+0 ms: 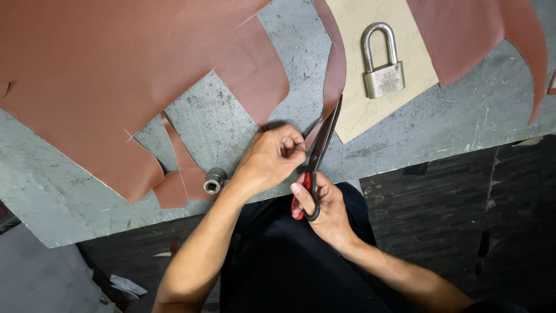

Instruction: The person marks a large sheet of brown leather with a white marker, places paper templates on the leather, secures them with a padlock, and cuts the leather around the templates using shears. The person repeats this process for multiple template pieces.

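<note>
My right hand (324, 203) grips black scissors (322, 145) with one red handle loop; the blades point up and away, partly apart, along a narrow strip of brown leather (335, 69). My left hand (272, 159) is closed beside the blades, pinching the strip's lower end at the table's front edge. The strip runs along the left side of a tan paper pattern (376, 87), which a silver padlock (382, 64) weighs down.
A large brown leather sheet (104, 75) with cut notches covers the left of the grey worktable (440, 122). A small metal cylinder (214, 181) stands on leather scraps near the front edge. More leather (463, 35) lies at the top right. Dark floor lies below.
</note>
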{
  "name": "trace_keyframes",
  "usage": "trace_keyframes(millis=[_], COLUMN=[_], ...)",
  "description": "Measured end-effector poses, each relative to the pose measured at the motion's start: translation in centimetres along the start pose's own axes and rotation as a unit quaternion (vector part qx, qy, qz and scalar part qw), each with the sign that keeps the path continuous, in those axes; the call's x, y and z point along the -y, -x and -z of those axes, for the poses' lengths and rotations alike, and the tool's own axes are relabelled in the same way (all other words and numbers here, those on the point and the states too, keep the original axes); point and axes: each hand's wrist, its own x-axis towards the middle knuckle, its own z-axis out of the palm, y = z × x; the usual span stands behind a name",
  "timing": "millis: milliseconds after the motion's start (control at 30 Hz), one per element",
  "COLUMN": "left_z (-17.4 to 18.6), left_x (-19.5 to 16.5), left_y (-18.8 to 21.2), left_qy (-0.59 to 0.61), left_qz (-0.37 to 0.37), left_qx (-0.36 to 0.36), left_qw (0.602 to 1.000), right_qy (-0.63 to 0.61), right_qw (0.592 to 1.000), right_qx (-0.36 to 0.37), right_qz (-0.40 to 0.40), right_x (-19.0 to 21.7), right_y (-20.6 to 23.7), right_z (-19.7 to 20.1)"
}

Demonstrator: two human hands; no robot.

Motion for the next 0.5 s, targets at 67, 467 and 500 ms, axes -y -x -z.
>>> trace_keyframes(millis=[67, 467, 500], left_z=[0.1, 0.2, 0.2], left_x=[0.1, 0.6, 0.5], left_y=[0.0, -0.3, -0.4], left_qy=[-0.011, -0.003, -0.003], left_qz=[-0.008, -0.032, -0.028], left_qx=[0.0, 0.016, 0.02], left_qw=[1.0, 0.999, 0.999], right_qy=[0.009, 0.036, 0.04], right_qw=[1.0, 0.999, 0.999], right_qx=[-0.005, -0.028, -0.028], right_qz=[-0.001, 0.0, -0.002], right_x=[0.2, 1.4, 1.6], right_y=[0.0, -1.0, -1.2], right_z=[0.2, 2.3, 2.7])
